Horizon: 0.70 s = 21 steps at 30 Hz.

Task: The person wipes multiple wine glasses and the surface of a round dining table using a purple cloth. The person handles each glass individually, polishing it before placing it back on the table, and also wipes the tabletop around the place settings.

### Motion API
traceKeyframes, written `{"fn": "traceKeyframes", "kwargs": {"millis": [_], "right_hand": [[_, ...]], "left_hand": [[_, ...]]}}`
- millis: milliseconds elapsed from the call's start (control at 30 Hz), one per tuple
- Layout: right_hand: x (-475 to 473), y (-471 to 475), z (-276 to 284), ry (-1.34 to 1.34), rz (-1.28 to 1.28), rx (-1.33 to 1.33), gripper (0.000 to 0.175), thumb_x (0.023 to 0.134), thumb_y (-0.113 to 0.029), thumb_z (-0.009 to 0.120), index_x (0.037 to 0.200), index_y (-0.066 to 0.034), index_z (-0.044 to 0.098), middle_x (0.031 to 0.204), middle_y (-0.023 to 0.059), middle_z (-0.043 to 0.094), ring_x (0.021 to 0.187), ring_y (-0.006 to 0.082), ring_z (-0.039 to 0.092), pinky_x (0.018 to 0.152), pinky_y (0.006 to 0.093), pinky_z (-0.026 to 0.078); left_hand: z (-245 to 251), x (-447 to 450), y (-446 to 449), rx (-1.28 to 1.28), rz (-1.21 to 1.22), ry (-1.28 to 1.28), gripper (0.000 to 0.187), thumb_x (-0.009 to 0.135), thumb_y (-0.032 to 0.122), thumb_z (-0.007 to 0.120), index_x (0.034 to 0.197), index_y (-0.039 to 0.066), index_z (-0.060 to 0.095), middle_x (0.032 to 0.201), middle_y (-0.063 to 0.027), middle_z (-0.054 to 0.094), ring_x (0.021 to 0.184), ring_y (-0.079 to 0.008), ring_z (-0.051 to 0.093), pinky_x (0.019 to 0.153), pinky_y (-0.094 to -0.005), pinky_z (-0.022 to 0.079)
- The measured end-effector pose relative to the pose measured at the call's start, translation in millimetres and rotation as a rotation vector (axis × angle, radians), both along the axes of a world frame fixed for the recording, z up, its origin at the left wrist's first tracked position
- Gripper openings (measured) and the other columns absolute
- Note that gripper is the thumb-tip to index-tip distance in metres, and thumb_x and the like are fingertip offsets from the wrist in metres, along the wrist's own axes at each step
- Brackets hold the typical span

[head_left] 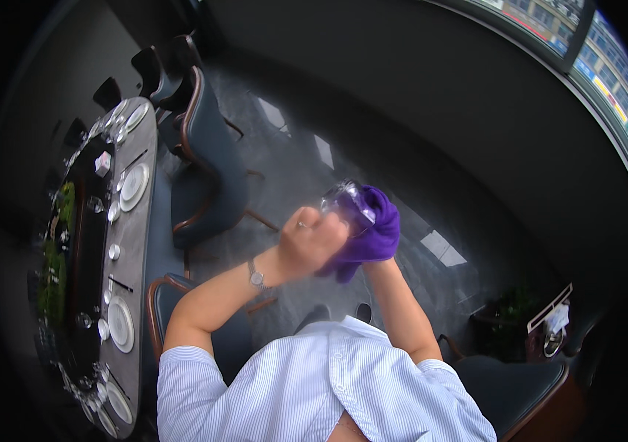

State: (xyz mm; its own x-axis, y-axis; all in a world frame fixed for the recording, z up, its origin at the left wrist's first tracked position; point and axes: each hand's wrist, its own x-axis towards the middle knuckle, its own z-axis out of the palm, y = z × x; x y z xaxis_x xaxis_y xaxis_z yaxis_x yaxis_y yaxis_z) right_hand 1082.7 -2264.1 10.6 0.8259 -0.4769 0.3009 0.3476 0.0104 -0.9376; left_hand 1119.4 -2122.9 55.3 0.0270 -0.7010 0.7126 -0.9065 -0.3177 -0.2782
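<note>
A clear drinking glass [344, 199] is raised in front of my body, tilted, with the fingers of my left hand [314, 240] curled at its near side. Slight blur softens that hand. A purple cloth [376, 237] wraps over my right hand [381, 269], hiding its fingers and leaving the wrist bare. The cloth lies against the right side of the glass, and one of its ends hangs below. How far the cloth reaches into the glass cannot be made out.
Left of me stands a long grey dining table [145, 232] set with stacked plates [134, 187], cups and glasses. Dark upholstered chairs [209, 166] line it. Another chair [513, 392] is at lower right, near a potted plant [504, 312]. A dark wall and window [612, 83] bound the right.
</note>
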Motion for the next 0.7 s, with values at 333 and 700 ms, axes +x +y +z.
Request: {"fn": "traceKeyframes", "kwargs": {"millis": [333,700], "right_hand": [[134.0,74.5,-82.3,0.262,0.404,0.153,0.007,0.077,-0.006,0.066,0.083,-0.0056,0.062,0.077,0.0041,0.063,0.071,0.015,0.061,0.059,0.0308,0.047],[251.1,258.8,0.2,-0.418,0.827,-0.78,0.034,0.06,-0.015,0.069,0.093,-0.0105,0.064,0.081,0.008,0.063,0.073,0.029,0.061,0.062,0.0346,0.048]], "left_hand": [[-5.8,92.3,93.0,0.221,0.104,0.323,0.017,0.07,0.02,0.067,0.068,0.006,0.056,0.065,-0.0081,0.051,0.062,-0.0237,0.055,0.057,-0.0336,0.044],[19.0,162.7,270.6,0.003,0.459,0.619,0.021,0.067,0.023,0.069,0.067,0.005,0.058,0.063,-0.0121,0.059,0.06,-0.0304,0.06,0.054,-0.0396,0.045]]}}
